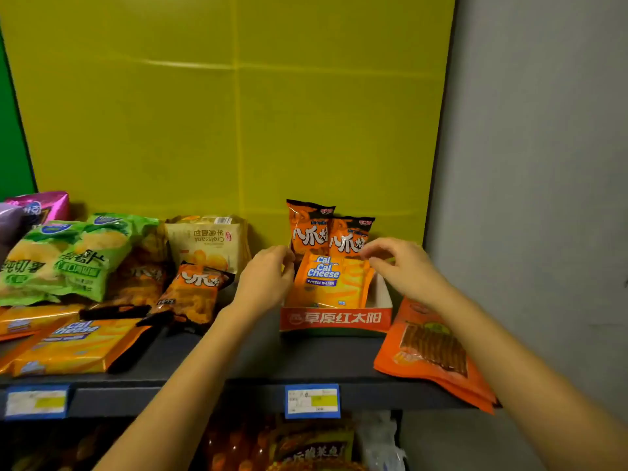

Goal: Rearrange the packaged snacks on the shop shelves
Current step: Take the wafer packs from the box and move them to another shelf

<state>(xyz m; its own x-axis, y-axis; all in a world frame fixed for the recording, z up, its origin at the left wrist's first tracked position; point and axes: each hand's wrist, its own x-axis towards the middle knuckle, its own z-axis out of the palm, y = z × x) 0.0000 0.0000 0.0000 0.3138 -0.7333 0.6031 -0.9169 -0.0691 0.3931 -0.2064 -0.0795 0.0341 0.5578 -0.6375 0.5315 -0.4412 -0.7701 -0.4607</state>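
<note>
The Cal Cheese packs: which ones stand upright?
Those in the red tray, the Cal Cheese packs between both hands; the left ones lie flat.

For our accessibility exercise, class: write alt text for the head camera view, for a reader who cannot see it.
Two bare hands, left hand and right hand, reach onto a dark shelf and steady Cal Cheese wafer packs standing in a red display box. Two orange snack bags stand behind them against a yellow wall. More snack bags lie in a loose pile to the left.
</note>
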